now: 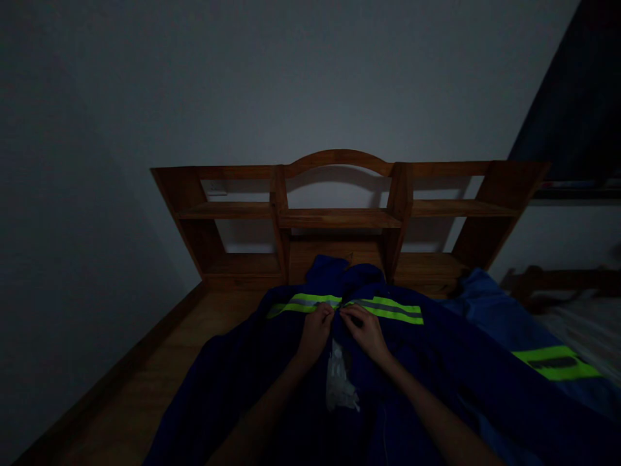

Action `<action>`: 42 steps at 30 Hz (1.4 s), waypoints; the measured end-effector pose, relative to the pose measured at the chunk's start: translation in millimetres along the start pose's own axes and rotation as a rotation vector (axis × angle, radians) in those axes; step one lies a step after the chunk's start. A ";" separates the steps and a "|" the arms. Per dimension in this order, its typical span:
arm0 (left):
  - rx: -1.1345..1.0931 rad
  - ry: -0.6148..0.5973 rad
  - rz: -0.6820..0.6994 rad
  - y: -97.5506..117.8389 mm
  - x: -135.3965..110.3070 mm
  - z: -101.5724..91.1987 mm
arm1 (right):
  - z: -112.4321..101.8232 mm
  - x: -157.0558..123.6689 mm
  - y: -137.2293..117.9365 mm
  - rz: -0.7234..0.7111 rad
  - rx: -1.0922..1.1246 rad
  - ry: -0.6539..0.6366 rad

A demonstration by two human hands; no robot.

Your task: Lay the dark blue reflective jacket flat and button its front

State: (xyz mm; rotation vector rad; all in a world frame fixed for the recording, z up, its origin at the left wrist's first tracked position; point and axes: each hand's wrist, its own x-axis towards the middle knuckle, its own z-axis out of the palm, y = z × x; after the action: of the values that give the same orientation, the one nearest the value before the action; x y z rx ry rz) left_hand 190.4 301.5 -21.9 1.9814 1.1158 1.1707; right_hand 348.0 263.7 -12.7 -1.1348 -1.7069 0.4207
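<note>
A dark blue work jacket [436, 375] with yellow-green reflective stripes [392, 310] lies spread on a bare wooden bed base [194, 336]. Both my hands rest at its front opening, just below the chest stripe. My left hand [315, 333] pinches the left edge of the opening, fingers closed. My right hand [366, 330] pinches the right edge close beside it, fingers closed too. A crumpled clear plastic piece [339, 382] lies on the jacket between my forearms.
A wooden headboard [339, 217] with open shelves stands against the grey wall behind the jacket. A second bed [577, 323] with a pale mattress sits at the right. A dark panel [577, 97] fills the upper right corner. The room is dim.
</note>
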 end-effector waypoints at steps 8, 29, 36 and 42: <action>-0.070 -0.040 0.012 -5.9 0.9 0.8 | 0.9 1.5 4.6 -0.002 -0.011 -0.014; -0.486 0.023 -0.101 1.1 -1.6 18.3 | -5.9 0.2 -1.6 -0.061 -0.117 0.094; -0.451 0.086 -0.120 0.5 -6.4 21.4 | -5.1 0.4 0.3 0.048 -0.032 0.109; -0.452 0.067 -0.088 2.6 -8.0 18.5 | 0.3 4.5 21.4 0.160 0.060 0.083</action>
State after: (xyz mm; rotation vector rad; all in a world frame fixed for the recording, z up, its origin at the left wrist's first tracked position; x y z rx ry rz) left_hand 205.7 292.2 -31.5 1.5435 0.8650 1.3150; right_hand 357.9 278.2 -25.7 -1.2323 -1.5281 0.5136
